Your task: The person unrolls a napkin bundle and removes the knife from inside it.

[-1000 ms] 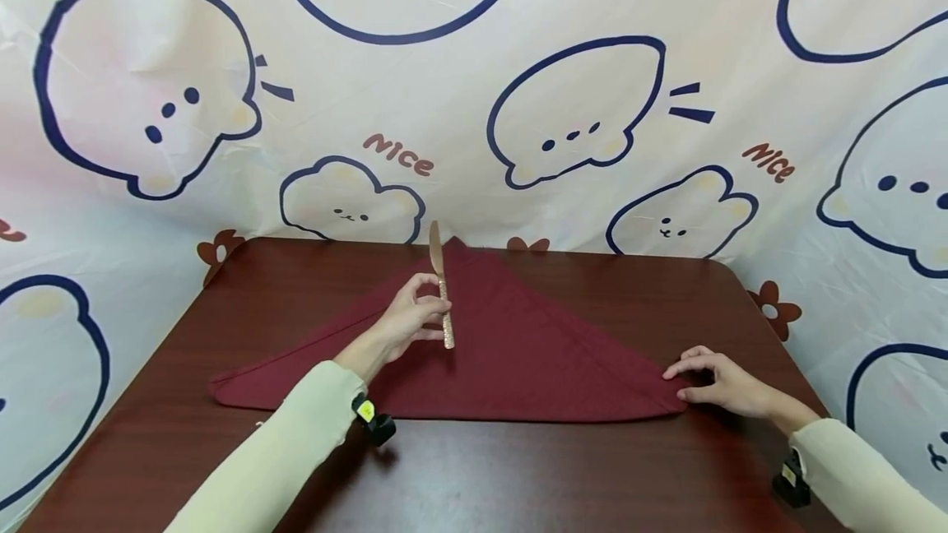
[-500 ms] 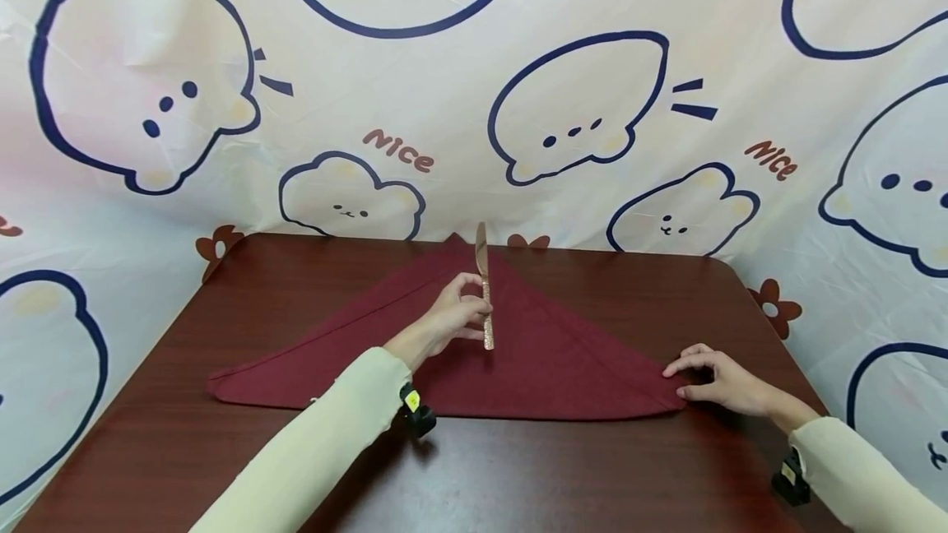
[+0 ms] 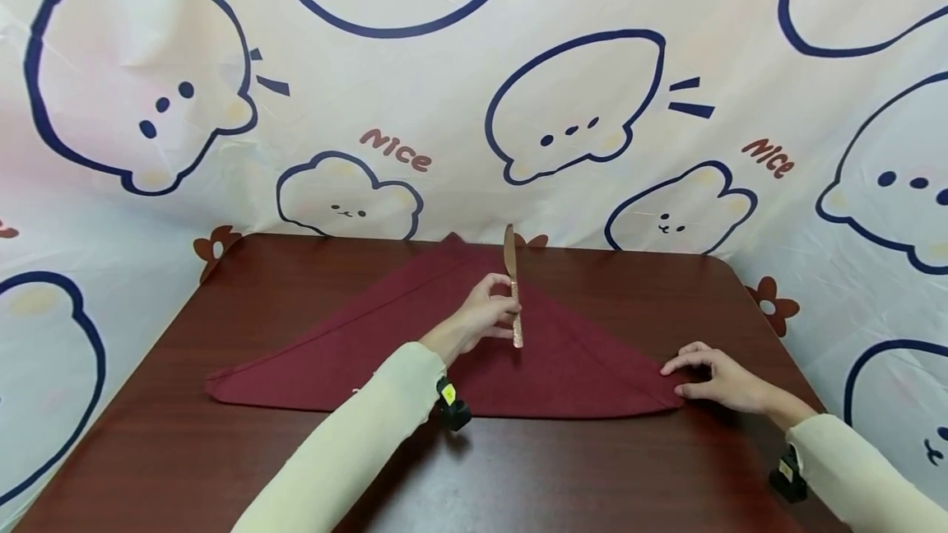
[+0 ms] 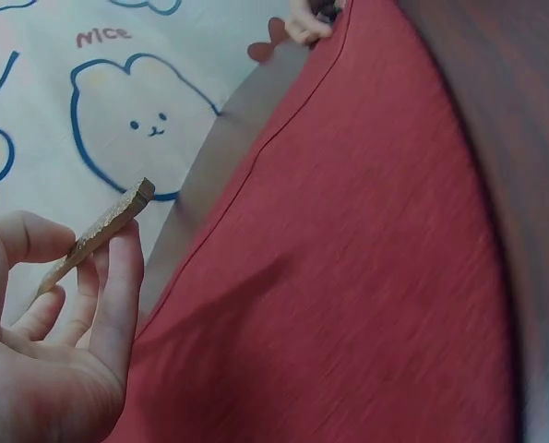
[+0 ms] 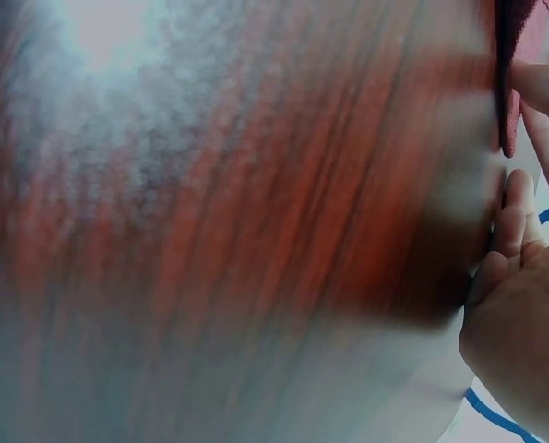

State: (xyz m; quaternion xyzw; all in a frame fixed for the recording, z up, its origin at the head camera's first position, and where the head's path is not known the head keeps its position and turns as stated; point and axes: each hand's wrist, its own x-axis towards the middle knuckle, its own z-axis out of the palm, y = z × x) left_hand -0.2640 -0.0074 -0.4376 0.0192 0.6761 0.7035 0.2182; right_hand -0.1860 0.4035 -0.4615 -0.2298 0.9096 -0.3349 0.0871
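In the head view my left hand (image 3: 485, 315) pinches a gold table knife (image 3: 516, 315) by its textured handle, blade pointing up and away. It hovers above a dark red cloth napkin (image 3: 415, 360) folded into a triangle. The left wrist view shows the knife's handle end (image 4: 117, 214) between thumb and fingers, and a shadow on the napkin (image 4: 375, 212) below. My right hand (image 3: 729, 381) rests at the napkin's right corner, thumb and forefinger apart and touching the cloth. In the right wrist view the right hand (image 5: 523, 305) lies at the edge beside the napkin's tip (image 5: 510, 129).
The napkin lies on a dark brown wooden table (image 3: 563, 475). A white curtain (image 3: 459, 105) with blue cartoon outlines stands behind the table and at both sides. Black cameras (image 3: 453, 410) are strapped to both wrists.
My left hand has moved to the right across the napkin, carrying the knife upright. The right hand has stayed at the right corner, and the napkin lies as before.
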